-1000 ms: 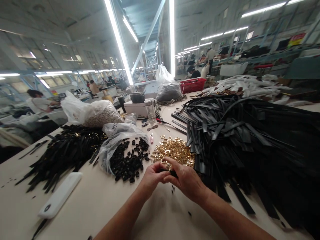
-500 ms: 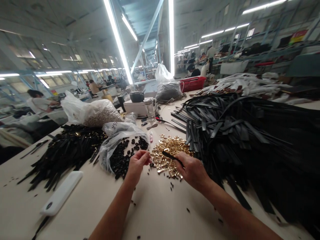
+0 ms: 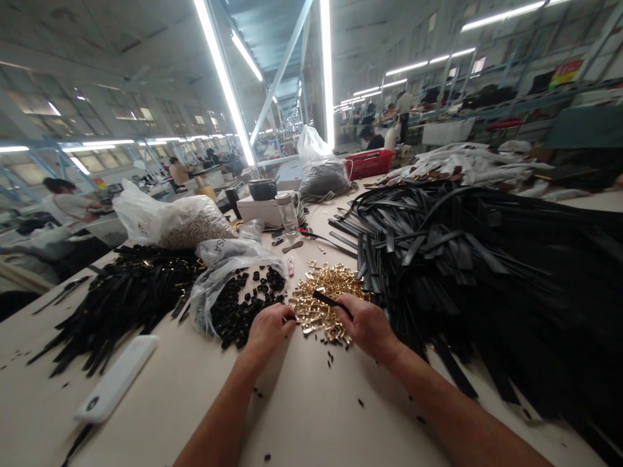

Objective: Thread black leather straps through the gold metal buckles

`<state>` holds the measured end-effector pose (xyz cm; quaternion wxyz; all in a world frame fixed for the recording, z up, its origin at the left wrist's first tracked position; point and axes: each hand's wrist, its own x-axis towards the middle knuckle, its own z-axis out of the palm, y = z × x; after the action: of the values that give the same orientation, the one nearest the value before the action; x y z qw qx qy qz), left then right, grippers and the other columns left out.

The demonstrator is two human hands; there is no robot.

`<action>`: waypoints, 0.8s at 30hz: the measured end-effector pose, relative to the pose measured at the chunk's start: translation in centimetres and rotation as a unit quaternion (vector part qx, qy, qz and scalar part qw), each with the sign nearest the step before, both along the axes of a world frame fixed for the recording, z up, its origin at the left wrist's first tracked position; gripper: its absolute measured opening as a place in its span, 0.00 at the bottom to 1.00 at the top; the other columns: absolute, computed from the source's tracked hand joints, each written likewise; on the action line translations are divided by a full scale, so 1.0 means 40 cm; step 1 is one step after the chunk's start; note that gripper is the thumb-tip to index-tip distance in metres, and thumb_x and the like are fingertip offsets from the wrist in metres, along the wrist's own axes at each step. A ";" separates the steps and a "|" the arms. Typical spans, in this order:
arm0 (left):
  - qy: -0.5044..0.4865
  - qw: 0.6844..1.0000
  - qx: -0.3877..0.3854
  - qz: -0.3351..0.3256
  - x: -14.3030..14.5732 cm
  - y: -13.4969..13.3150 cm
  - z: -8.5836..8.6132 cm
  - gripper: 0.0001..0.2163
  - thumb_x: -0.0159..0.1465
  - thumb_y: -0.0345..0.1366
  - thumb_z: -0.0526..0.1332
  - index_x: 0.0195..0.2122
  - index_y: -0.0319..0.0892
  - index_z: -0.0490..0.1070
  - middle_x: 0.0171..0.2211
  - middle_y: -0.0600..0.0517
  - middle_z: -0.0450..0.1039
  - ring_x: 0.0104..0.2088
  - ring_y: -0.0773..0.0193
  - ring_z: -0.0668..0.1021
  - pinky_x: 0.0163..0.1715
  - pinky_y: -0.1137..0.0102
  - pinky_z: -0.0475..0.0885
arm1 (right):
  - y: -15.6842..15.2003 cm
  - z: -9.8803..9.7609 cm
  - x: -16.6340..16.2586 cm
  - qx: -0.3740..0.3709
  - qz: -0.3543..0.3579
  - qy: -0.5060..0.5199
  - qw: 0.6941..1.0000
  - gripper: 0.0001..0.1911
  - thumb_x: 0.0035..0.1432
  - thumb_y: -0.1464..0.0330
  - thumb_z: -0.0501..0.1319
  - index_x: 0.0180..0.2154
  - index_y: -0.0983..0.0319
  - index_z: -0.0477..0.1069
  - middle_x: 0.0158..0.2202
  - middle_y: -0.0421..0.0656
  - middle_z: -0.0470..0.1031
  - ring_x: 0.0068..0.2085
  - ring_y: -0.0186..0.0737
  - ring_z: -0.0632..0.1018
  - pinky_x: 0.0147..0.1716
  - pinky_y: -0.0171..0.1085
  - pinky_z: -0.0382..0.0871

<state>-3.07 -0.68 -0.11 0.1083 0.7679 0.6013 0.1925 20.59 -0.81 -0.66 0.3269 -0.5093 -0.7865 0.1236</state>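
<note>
My right hand [image 3: 367, 326] is closed around a black strap [image 3: 325, 298], whose flat end sticks out to the left over the heap of gold-coloured metal buckles [image 3: 318, 305]. Just left of that heap, my left hand [image 3: 269, 329] is low over the table with thumb and fingers pinched. A small black piece [image 3: 294, 319] shows at its fingertips, mostly hidden, so its exact shape is unclear. Behind the left hand, small black loops [image 3: 238, 314] spill from a clear plastic bag [image 3: 202, 305].
Long black straps [image 3: 428, 240] are piled on the right, and shorter straps with gold fittings [image 3: 121, 292] on the left. A white power bank [image 3: 119, 376] lies front left. Farther back are a glass jar [image 3: 288, 217], a full plastic bag [image 3: 195, 220] and a red basket [image 3: 370, 163].
My left hand has come down towards the table, its fingertips now at a small black piece beside the buckles. The right hand keeps the strap in nearly the same place. The view has shifted slightly.
</note>
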 end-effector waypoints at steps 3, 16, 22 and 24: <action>0.013 0.999 0.031 0.032 -0.004 0.001 0.004 0.07 0.57 0.30 0.60 0.34 0.43 0.76 0.33 0.51 0.75 0.32 0.62 0.75 0.37 0.69 0.66 | 0.000 -0.002 0.001 0.000 -0.004 0.000 1.000 0.08 0.62 0.67 0.52 0.34 0.60 0.69 0.31 0.41 0.75 0.32 0.39 0.76 0.30 0.33 0.59; -0.021 0.996 -0.052 -0.063 0.077 -0.034 0.004 0.04 0.54 0.32 0.63 0.31 0.45 0.75 0.35 0.53 0.73 0.33 0.64 0.73 0.33 0.71 0.64 | -0.003 0.001 -0.004 -0.006 -0.006 -0.003 1.000 0.08 0.61 0.68 0.53 0.32 0.60 0.68 0.28 0.40 0.74 0.29 0.37 0.74 0.29 0.33 0.57; -0.113 0.989 -0.070 -0.071 0.070 -0.031 -0.016 0.03 0.51 0.29 0.62 0.27 0.43 0.72 0.27 0.55 0.69 0.29 0.65 0.70 0.27 0.73 0.62 | -0.001 -0.001 -0.003 -0.014 -0.006 -0.004 1.000 0.09 0.61 0.67 0.52 0.32 0.60 0.69 0.28 0.40 0.73 0.29 0.37 0.73 0.28 0.33 0.57; -0.145 0.984 -0.081 -0.066 0.070 -0.031 -0.028 0.02 0.51 0.29 0.62 0.25 0.43 0.70 0.25 0.56 0.68 0.27 0.66 0.69 0.26 0.73 0.61 | -0.001 -0.003 -0.003 -0.020 -0.007 -0.004 1.000 0.09 0.61 0.66 0.52 0.32 0.60 0.69 0.28 0.40 0.73 0.29 0.37 0.73 0.29 0.33 0.57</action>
<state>-0.29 -1.90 -1.22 0.2690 0.7582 0.5411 0.2450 20.45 -0.85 -0.77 0.3150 -0.5217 -0.7813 0.1348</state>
